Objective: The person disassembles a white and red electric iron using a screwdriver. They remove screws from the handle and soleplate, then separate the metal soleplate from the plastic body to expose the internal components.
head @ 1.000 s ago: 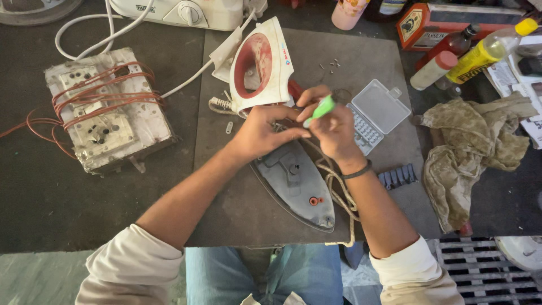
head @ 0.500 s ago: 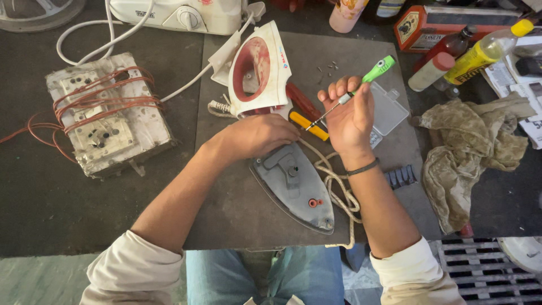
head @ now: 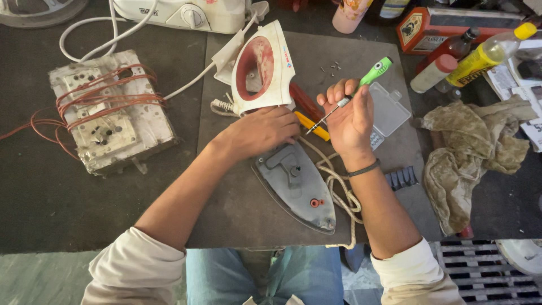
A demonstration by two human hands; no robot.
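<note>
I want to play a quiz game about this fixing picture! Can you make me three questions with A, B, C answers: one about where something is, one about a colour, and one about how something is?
1. Where is the iron soleplate?
A. on the grey mat, in front of the person
B. on the rag
C. in the plastic box

2. What colour is the handle of the screwdriver?
A. blue
B. green
C. black

3. How is the iron?
A. whole
B. taken apart
C. wrapped in cloth

Answers:
1 A, it lies flat on the mat below the left hand.
2 B, bright green sticks out of the right hand.
3 B, the white iron cover stands apart from the soleplate.
</note>
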